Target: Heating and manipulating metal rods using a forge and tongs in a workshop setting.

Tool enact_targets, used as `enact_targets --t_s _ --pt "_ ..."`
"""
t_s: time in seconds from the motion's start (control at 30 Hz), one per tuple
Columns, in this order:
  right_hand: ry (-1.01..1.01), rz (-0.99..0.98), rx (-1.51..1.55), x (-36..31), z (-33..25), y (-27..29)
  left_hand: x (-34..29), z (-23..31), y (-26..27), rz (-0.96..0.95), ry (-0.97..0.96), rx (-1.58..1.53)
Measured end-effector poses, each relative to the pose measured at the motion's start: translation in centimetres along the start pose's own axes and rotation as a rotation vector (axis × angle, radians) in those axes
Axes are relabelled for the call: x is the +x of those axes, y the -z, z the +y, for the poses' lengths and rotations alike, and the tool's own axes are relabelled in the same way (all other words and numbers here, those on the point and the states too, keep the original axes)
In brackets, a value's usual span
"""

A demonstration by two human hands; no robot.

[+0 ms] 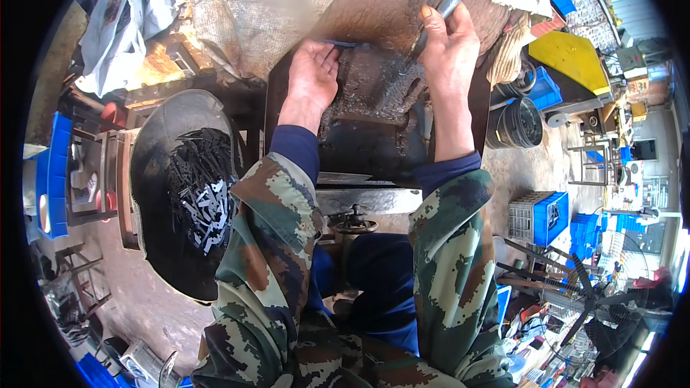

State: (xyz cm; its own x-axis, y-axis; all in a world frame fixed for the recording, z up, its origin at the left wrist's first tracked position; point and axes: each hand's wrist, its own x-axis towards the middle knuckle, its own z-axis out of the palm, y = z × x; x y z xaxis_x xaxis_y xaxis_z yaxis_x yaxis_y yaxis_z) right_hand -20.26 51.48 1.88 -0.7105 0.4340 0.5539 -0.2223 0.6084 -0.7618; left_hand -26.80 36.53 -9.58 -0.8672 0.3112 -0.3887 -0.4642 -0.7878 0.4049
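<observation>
My left hand [313, 79] is closed, palm turned up, at the left edge of a dark, grimy metal machine bed [370, 90]. A thin dark strip [341, 43] sticks out from its fingertips toward the right. On the other side of the bed, my right hand [451, 50] grips a silvery cylindrical metal rod [451, 1] between thumb and fingers. The rod's upper end points up and to the right; its lower part is mostly hidden by the hand. Wet-looking brown grime coats the bed between both hands.
At the left, a large black basin [154, 194] holds many dark and shiny metal strips [210, 208]. A handwheel [353, 223] sits below the bed. Black buckets [519, 123], a grey and blue crate [535, 218] and a fan [591, 305] stand at the right.
</observation>
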Motion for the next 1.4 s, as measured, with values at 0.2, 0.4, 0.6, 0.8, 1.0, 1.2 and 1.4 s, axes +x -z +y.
enact_targets --t_s 0.2,0.4,0.6,0.8,1.0,1.2,1.4 --pt "0.088 0.055 0.070 0.1 0.4 -0.5 0.1 0.1 0.0 -0.004 0.002 0.005" --pt "0.050 0.030 0.041 0.2 0.8 -0.5 0.2 0.0 0.0 -0.002 0.001 0.004" --pt "0.043 0.046 0.007 0.3 0.7 -0.3 0.2 0.0 0.0 -0.023 0.006 0.012" --pt "-0.024 0.007 0.105 -0.3 -0.9 0.1 -0.4 0.1 -0.6 0.010 -0.020 0.017" --pt "-0.045 -0.039 0.138 -3.6 -2.7 3.2 -1.7 -0.1 -1.3 0.040 0.033 0.023" --pt "-0.089 -0.148 0.116 -9.0 -6.3 5.2 -3.9 2.7 -0.5 0.075 0.010 0.006" --pt "0.079 -0.380 -0.104 -16.3 -7.0 11.2 -7.2 0.9 -0.2 0.116 0.093 0.158"
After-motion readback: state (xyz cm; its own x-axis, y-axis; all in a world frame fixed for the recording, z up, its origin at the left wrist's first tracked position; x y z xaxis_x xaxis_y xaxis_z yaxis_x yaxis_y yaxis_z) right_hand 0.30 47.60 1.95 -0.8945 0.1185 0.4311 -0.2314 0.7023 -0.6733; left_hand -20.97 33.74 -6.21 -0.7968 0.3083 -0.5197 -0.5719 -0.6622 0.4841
